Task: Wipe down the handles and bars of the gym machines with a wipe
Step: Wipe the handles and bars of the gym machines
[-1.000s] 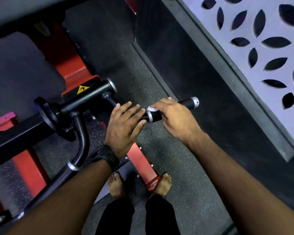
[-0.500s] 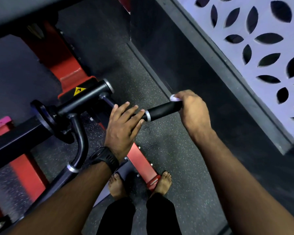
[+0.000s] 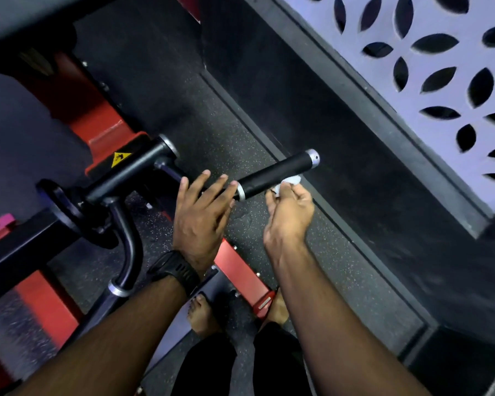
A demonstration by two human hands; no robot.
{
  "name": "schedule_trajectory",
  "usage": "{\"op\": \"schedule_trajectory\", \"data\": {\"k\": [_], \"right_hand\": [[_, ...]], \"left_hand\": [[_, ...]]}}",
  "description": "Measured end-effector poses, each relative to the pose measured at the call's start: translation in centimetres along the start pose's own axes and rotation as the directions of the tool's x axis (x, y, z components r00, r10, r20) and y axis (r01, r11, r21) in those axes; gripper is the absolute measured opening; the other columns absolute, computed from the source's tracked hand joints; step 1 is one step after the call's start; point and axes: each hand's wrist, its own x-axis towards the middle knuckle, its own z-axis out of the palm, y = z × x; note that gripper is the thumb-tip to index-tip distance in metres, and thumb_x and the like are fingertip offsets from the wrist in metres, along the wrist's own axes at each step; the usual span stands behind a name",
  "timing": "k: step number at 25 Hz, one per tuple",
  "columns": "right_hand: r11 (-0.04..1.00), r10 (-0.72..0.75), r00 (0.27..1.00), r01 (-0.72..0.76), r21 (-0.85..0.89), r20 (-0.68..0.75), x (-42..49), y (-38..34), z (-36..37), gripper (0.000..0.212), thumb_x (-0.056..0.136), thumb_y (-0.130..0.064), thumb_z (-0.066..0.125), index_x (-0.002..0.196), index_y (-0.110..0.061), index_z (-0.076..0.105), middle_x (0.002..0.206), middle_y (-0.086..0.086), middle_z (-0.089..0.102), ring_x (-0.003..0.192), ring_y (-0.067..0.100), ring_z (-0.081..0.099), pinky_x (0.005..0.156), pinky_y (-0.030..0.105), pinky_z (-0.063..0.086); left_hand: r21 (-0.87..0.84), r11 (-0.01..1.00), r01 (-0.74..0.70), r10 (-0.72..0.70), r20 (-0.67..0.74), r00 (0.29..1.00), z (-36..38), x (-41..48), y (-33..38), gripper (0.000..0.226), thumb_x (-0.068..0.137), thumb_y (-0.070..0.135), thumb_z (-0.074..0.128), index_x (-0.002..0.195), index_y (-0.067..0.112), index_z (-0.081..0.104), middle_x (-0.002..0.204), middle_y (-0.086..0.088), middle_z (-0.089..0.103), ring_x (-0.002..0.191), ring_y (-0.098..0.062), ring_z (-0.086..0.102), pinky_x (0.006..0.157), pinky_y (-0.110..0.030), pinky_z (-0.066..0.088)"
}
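A black foam handle (image 3: 275,174) with a silver end cap sticks out to the right from the machine's black bar (image 3: 132,172). My left hand (image 3: 202,208) rests on the bar just left of the handle's silver ring, fingers straight and spread. My right hand (image 3: 290,212) sits below the handle, near its middle, and pinches a small white wipe (image 3: 289,181) against the handle's underside. Most of the wipe is hidden in my fingers.
The red machine frame (image 3: 240,275) runs along the speckled rubber floor by my bare feet. A curved black bar (image 3: 127,238) with a weight plate (image 3: 66,212) lies left. A dark ledge and a white patterned wall panel (image 3: 412,67) close off the right side.
My right hand slid the wipe out along the handle to its end, then came off the top and dropped under the handle. My left hand stayed on the bar.
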Motion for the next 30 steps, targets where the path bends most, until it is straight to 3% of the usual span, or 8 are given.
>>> {"op": "schedule_trajectory", "data": {"k": [2,6,11,14,17,22,27,30], "right_hand": [[1.0,0.009,1.0,-0.008,0.017,-0.016,0.1,-0.4,0.1,0.014,0.099,0.001,0.046,0.094,-0.009,0.054,0.087,0.006,0.061,0.071,0.01,0.059,0.079,0.025,0.055],[0.993,0.114,0.993,-0.113,-0.034,0.043,-1.2,1.0,0.2,0.015,0.101,0.001,0.04,0.096,-0.008,0.051,0.084,0.005,0.055,0.074,0.01,0.056,0.087,0.029,0.056],[0.993,0.066,0.998,-0.068,0.101,0.02,-0.8,0.9,0.6,0.016,0.1,0.003,0.038,0.099,-0.007,0.05,0.086,0.005,0.056,0.072,0.009,0.056,0.077,0.021,0.054],[0.992,0.111,0.99,-0.115,0.043,0.083,-1.5,1.4,0.2,0.019,0.101,0.004,0.036,0.093,-0.008,0.049,0.085,0.006,0.056,0.079,0.012,0.059,0.09,0.029,0.053],[0.983,0.089,0.995,-0.096,0.155,0.051,-0.7,0.8,0.6,0.02,0.1,0.006,0.035,0.096,-0.006,0.05,0.088,0.006,0.055,0.076,0.01,0.055,0.077,0.022,0.053],[0.987,0.09,0.988,-0.071,-0.144,0.128,-3.9,4.5,-0.2,0.015,0.101,0.002,0.04,0.093,-0.009,0.047,0.077,0.002,0.047,0.072,0.007,0.051,0.093,0.034,0.054],[0.954,0.029,0.982,0.028,-0.297,0.187,-5.4,3.3,-0.5,0.013,0.096,0.005,0.05,0.089,-0.007,0.051,0.077,0.005,0.06,0.063,0.004,0.064,0.064,0.017,0.056],[0.89,0.054,0.943,0.103,-0.443,0.329,-7.5,1.9,-0.6,0.015,0.094,0.003,0.055,0.087,-0.01,0.056,0.077,0.005,0.065,0.063,0.004,0.064,0.06,0.016,0.054]], "left_hand": [[0.002,1.0,0.005,-0.005,0.003,1.0,0.1,-0.1,0.0,0.037,0.099,0.028,0.045,0.128,0.018,0.063,0.132,-0.003,0.062,0.132,-0.029,0.045,0.118,-0.042,0.009],[0.005,1.0,0.006,-0.006,-0.008,1.0,0.1,-0.1,0.2,0.037,0.097,0.027,0.046,0.128,0.017,0.063,0.131,-0.004,0.062,0.131,-0.029,0.045,0.116,-0.045,0.014],[0.0,1.0,-0.008,0.008,0.003,1.0,0.0,-0.2,0.0,0.037,0.097,0.025,0.047,0.13,0.017,0.062,0.132,-0.004,0.061,0.133,-0.03,0.044,0.117,-0.042,0.01],[0.009,1.0,0.006,-0.006,0.009,1.0,0.0,-0.3,0.2,0.037,0.097,0.025,0.047,0.131,0.017,0.06,0.134,-0.004,0.06,0.134,-0.03,0.042,0.117,-0.042,0.01],[0.005,1.0,0.009,-0.009,0.013,1.0,0.1,-0.6,0.2,0.038,0.098,0.026,0.044,0.133,0.017,0.059,0.136,-0.004,0.058,0.135,-0.029,0.04,0.118,-0.042,0.009],[0.016,1.0,-0.008,0.008,0.032,0.999,-0.1,-0.7,0.3,0.041,0.096,0.024,0.046,0.134,0.015,0.058,0.14,-0.008,0.055,0.136,-0.029,0.036,0.117,-0.042,0.01],[-0.04,0.996,-0.081,0.086,0.151,0.985,-2.3,-1.9,-0.6,0.043,0.094,0.019,0.042,0.131,0.008,0.058,0.143,-0.013,0.051,0.138,-0.032,0.036,0.116,-0.046,0.026],[-0.062,0.998,-0.031,0.045,0.239,0.97,-4.6,-2.4,-0.7,0.043,0.094,0.024,0.042,0.126,0.006,0.063,0.138,-0.014,0.056,0.132,-0.033,0.045,0.113,-0.035,0.031]]}}
